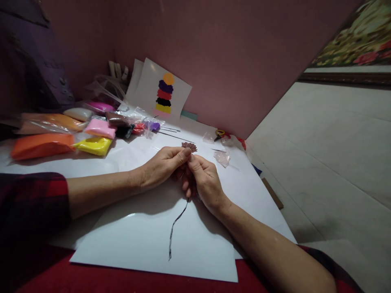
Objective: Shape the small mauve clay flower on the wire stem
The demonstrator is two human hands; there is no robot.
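A small brown fringed piece (190,146), shaped like a flower head, pokes up between my two thumbs. My left hand (165,165) is closed and pinches it from the left. From the right, my right hand (209,179) is closed too, its thumb tip pressed close to the left thumb just under the fringe. A thin, dark, twisted stem (174,226) hangs out below the curled fingers and runs down over a white sheet (131,244). My fingers hide the join between fringe and stem.
Bags of coloured clay, among them an orange bag (42,146) and a yellow bag (93,145), lie at the left. Behind, a sheet with colour patches (180,91) leans on the wall. Scissors (219,134), dark thin sticks (177,136) and clear plastic scraps (222,158) lie farther back.
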